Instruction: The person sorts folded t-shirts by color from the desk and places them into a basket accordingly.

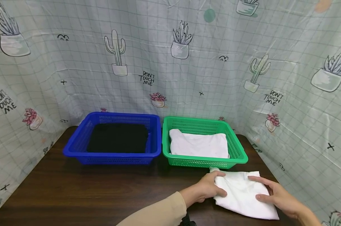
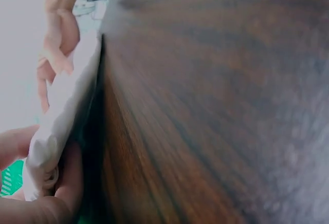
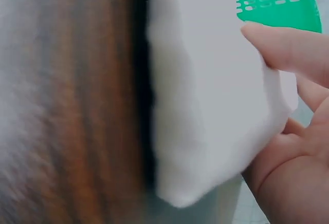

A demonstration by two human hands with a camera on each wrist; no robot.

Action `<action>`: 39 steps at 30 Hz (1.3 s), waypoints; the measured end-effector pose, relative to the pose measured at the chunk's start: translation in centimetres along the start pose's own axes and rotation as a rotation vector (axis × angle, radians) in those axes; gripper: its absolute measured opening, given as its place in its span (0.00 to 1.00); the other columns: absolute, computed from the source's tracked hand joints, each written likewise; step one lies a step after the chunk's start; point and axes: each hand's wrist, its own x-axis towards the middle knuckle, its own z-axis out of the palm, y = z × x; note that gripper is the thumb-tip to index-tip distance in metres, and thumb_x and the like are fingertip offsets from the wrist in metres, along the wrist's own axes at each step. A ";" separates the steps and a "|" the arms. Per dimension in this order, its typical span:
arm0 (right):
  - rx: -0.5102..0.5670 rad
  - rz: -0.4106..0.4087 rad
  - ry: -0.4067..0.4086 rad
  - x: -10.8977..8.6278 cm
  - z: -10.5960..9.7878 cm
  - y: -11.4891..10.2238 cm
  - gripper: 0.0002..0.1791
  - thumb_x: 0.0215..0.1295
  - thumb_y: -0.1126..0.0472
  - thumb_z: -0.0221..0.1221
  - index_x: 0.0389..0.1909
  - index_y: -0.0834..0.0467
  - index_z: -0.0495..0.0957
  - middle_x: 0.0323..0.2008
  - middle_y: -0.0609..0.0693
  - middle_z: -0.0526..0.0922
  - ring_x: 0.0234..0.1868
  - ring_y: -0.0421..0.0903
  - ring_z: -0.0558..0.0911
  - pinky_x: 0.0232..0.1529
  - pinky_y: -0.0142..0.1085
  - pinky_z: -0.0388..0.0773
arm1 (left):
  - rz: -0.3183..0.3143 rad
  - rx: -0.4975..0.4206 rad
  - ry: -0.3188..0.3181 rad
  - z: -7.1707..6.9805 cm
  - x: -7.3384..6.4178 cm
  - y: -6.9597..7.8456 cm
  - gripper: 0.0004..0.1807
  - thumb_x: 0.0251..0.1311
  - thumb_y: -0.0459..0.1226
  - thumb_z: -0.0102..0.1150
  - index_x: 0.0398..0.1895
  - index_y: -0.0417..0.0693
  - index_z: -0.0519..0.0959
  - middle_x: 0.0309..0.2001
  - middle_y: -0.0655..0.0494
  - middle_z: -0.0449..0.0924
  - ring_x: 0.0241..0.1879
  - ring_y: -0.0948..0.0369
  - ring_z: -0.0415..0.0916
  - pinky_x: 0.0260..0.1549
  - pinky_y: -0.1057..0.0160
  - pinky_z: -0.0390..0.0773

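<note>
A folded white garment (image 1: 241, 191) is between my hands, in front of the green basket at the right of the table. My left hand (image 1: 208, 187) grips its left edge; in the left wrist view the garment's thick edge sits between the fingers (image 2: 69, 183). At the opposite edge my right hand (image 1: 278, 196) holds the garment, thumb and fingers spread along it. In the right wrist view one digit lies over the white cloth (image 3: 216, 95), and the rest of the hand is partly hidden behind it.
The green basket (image 1: 198, 162) contains another folded white garment (image 1: 198, 145). To its left stands a blue basket (image 1: 114, 155) with a folded black cloth (image 1: 118, 137) inside. Both rest on the dark wooden table (image 1: 102, 191). A cactus-print curtain (image 1: 148, 56) hangs behind and along both sides.
</note>
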 end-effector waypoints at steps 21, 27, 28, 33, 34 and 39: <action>0.174 -0.195 -0.188 0.7 -0.5 -7.2 0.37 0.79 0.79 0.46 0.85 0.61 0.51 0.68 0.49 0.77 0.57 0.51 0.85 0.50 0.47 0.87 | 0.122 -0.119 -0.122 -4.2 -5.0 5.3 0.39 0.59 0.21 0.72 0.72 0.56 0.77 0.57 0.59 0.78 0.48 0.61 0.81 0.44 0.57 0.86; 0.087 -0.211 -0.089 1.9 -0.2 -9.9 0.37 0.79 0.77 0.49 0.84 0.59 0.54 0.62 0.51 0.81 0.51 0.52 0.88 0.45 0.47 0.88 | 0.177 -0.173 -0.128 -6.5 -5.4 7.1 0.39 0.61 0.23 0.71 0.74 0.58 0.75 0.58 0.55 0.76 0.45 0.57 0.83 0.44 0.57 0.87; 0.069 -0.214 -0.065 2.3 -0.1 -10.4 0.37 0.79 0.77 0.50 0.84 0.59 0.54 0.61 0.51 0.81 0.51 0.51 0.88 0.45 0.47 0.89 | 0.186 -0.168 -0.119 -7.0 -5.4 7.3 0.39 0.61 0.23 0.71 0.75 0.58 0.75 0.59 0.55 0.76 0.45 0.57 0.83 0.44 0.57 0.87; 0.001 -0.272 -0.003 5.0 0.4 -11.9 0.37 0.79 0.76 0.52 0.84 0.61 0.53 0.64 0.51 0.78 0.52 0.45 0.86 0.45 0.43 0.88 | 0.220 -0.109 -0.039 -9.4 -4.5 8.0 0.39 0.63 0.28 0.73 0.77 0.58 0.73 0.63 0.52 0.75 0.52 0.57 0.79 0.47 0.58 0.86; -0.014 -0.279 0.005 5.7 0.4 -12.1 0.37 0.79 0.75 0.52 0.85 0.61 0.53 0.64 0.51 0.76 0.52 0.43 0.85 0.45 0.42 0.88 | 0.225 -0.091 -0.018 -9.9 -4.2 8.0 0.39 0.63 0.30 0.74 0.77 0.58 0.73 0.64 0.51 0.75 0.54 0.57 0.78 0.49 0.57 0.85; -0.095 -0.267 0.087 9.1 0.4 -12.7 0.38 0.80 0.69 0.57 0.85 0.58 0.54 0.70 0.52 0.69 0.53 0.39 0.81 0.47 0.35 0.85 | 0.230 -0.058 0.058 -12.5 -2.6 7.8 0.38 0.65 0.32 0.74 0.77 0.59 0.73 0.69 0.49 0.72 0.58 0.55 0.76 0.53 0.56 0.83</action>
